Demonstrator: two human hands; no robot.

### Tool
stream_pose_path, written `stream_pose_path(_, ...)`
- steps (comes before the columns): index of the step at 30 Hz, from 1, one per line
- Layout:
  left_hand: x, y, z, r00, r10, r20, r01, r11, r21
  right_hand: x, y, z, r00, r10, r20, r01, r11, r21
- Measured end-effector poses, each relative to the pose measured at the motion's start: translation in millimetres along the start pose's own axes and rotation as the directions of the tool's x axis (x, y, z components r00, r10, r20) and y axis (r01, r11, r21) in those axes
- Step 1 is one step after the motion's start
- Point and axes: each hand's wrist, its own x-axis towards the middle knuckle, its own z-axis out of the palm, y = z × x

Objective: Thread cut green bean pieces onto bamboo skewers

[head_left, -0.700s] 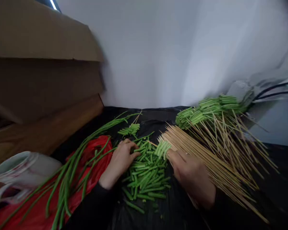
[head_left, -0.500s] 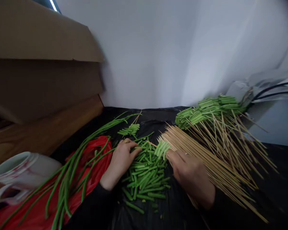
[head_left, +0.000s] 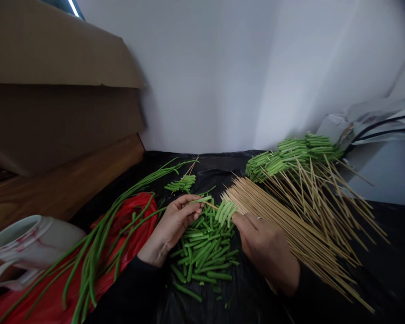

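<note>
Above the middle of the black-covered counter (head_left: 394,252), a cut bean piece (head_left: 201,199) is pinched level in the narrow grip of the left hand (head_left: 171,225), thumb and fingertips closed on its near end. Its free end points at the bare tip of a skewer (head_left: 210,205), just beside it. The right hand (head_left: 267,248) has its grip closed on that skewer, the fingers wrapped around the stick just behind a row of threaded pieces (head_left: 226,211) packed side by side.

Below both hands lies a loose pile of cut beans (head_left: 202,253). A fan of bare bamboo sticks (head_left: 300,229) spreads from under the right hand toward the right edge. Behind it, finished skewers (head_left: 290,155) are stacked with their green ends toward the wall (head_left: 222,72). One more loaded stick (head_left: 181,183) lies apart at the back.

To the left, uncut long beans (head_left: 96,245) trail across a red plastic bag (head_left: 137,216). A white mug (head_left: 27,245) lies on its side near the left edge, below a cardboard box (head_left: 60,90).
</note>
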Motion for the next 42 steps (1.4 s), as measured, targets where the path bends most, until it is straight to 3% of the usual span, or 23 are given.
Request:
stream_pose_path(6, -0.7, -1.8, 2.2, 0.999, -0.047, 0.021, 0.049, 0.991, -0.121, 1.3, 1.0, -0.6, 1.000, 0.011, -0.026, -0.011, 1.000, 0.009)
stream_pose_path(15, -1.4, -6.3, 0.5, 0.992, -0.086, 0.095, 0.092, 0.994, -0.064, 1.5, 0.4, -2.9, 1.000, 0.009, -0.006, -0.009, 1.000, 0.004)
stream_pose_path(28, 0.1, -3.0, -1.1, 0.984, -0.149, 0.099, 0.164, 0.973, -0.160, 2.5, -0.7, -6.3, 0.999, -0.011, -0.033, 0.011, 1.000, -0.011)
stream_pose_path(42, -0.3, -3.6, 0.1, 0.991, -0.110, 0.070, 0.119, 0.984, -0.133, 2.0, -1.9, -5.3, 1.000, -0.010, -0.006, 0.010, 0.999, -0.037)
